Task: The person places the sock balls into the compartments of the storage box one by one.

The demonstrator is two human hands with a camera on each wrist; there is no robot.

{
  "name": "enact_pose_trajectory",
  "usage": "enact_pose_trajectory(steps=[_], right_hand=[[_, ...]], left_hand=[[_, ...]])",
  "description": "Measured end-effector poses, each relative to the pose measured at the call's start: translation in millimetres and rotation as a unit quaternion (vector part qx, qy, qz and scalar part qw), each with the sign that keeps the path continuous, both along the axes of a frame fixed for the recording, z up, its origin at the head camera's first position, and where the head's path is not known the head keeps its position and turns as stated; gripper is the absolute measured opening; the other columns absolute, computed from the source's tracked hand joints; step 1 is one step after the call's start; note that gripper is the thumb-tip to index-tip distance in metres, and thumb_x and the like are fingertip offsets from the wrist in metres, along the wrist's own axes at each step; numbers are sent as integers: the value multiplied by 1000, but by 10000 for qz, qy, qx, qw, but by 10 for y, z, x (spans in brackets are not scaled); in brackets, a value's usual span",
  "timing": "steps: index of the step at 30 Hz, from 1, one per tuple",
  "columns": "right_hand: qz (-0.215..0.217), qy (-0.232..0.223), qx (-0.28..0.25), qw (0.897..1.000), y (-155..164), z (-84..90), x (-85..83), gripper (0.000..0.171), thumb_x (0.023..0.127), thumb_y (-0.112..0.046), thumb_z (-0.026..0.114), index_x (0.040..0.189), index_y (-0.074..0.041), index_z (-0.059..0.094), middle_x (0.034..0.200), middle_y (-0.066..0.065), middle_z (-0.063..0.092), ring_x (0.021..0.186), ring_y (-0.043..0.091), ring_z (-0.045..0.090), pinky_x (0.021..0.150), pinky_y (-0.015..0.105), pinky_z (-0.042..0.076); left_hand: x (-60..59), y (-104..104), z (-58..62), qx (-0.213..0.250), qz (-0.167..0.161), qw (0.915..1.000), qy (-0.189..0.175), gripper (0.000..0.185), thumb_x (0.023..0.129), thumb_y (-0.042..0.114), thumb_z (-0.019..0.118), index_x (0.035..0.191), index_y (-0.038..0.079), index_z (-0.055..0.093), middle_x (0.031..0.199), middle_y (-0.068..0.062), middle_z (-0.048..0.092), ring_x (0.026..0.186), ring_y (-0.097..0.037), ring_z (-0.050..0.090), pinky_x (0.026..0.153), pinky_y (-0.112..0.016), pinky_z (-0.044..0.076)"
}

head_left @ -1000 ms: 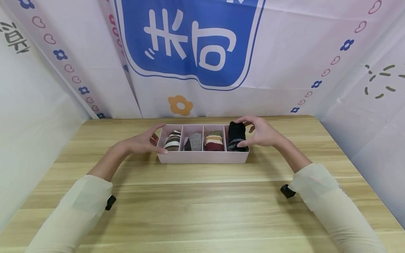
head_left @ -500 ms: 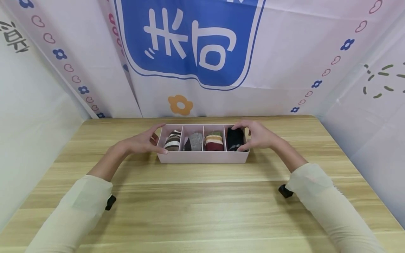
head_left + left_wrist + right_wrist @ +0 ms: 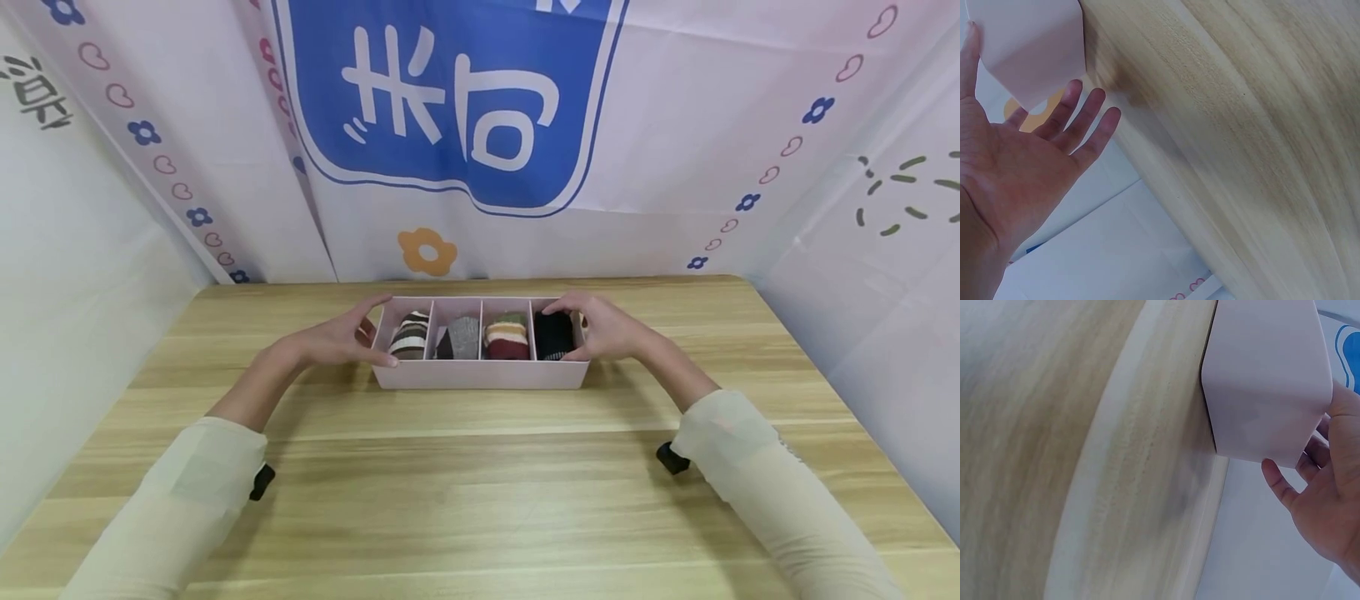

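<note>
A pale pink tray (image 3: 480,376) with four compartments sits on the wooden table (image 3: 480,500). From left to right it holds a brown-and-white striped sock roll (image 3: 410,335), a grey one (image 3: 461,337), a red-and-yellow striped one (image 3: 507,335) and a black one (image 3: 553,335). My left hand (image 3: 352,336) frames the tray's left end, its fingers straight (image 3: 1079,119) and its thumb on the front corner. My right hand (image 3: 600,329) cups the right end (image 3: 1266,381). Its thumb is at the front corner and its fingertips reach the back rim beside the black roll.
A printed banner wall (image 3: 450,125) rises just behind the tray, and cloth walls close in both sides. Bare wood lies between the tray and me. Black strap clips (image 3: 262,481) (image 3: 670,457) show under both sleeves.
The right hand lowered the black sock roll down into the rightmost compartment and settled around the tray's right end. The left hand stayed put.
</note>
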State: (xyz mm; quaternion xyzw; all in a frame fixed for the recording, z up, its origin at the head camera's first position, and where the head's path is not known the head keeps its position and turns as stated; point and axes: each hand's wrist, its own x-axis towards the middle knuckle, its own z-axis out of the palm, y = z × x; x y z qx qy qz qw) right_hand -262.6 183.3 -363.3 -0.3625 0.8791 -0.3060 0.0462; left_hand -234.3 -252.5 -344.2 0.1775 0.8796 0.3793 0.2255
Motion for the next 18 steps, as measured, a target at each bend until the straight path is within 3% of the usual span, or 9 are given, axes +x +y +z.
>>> enact_pose_trajectory(steps=[6, 11, 14, 18], right_hand=[[-66, -68, -22, 10000, 24, 55, 37, 73, 76, -8, 92, 140, 2, 59, 135, 20, 63, 111, 34, 59, 91, 55, 52], [-288, 112, -270, 9992, 187, 116, 113, 64, 85, -17, 87, 141, -1, 60, 141, 17, 62, 127, 37, 56, 98, 57, 49], [-485, 334, -469, 9972, 347, 158, 172, 49, 92, -12, 79, 136, 2, 62, 133, 20, 66, 124, 39, 59, 96, 56, 50], [-845, 470, -519, 9940, 582, 208, 257, 30, 98, -5, 69, 127, 4, 67, 116, 18, 72, 109, 35, 65, 88, 51, 53]], left_hand=[[-10, -23, 3, -134, -12, 9999, 50, 114, 88, 33, 82, 167, 14, 1, 129, -25, 49, 122, -39, 53, 103, -53, 44], [6, -34, -4, -265, -114, 9991, 295, 112, 90, 36, 80, 167, 12, 3, 131, -26, 52, 122, -39, 54, 105, -56, 44], [32, -34, -11, -400, -183, 9973, 587, 109, 92, 39, 77, 167, 9, 4, 130, -25, 56, 120, -38, 57, 104, -57, 44], [109, -46, -4, -551, -174, 9939, 935, 102, 98, 42, 70, 167, 6, 3, 128, -23, 61, 119, -37, 59, 104, -57, 45]])
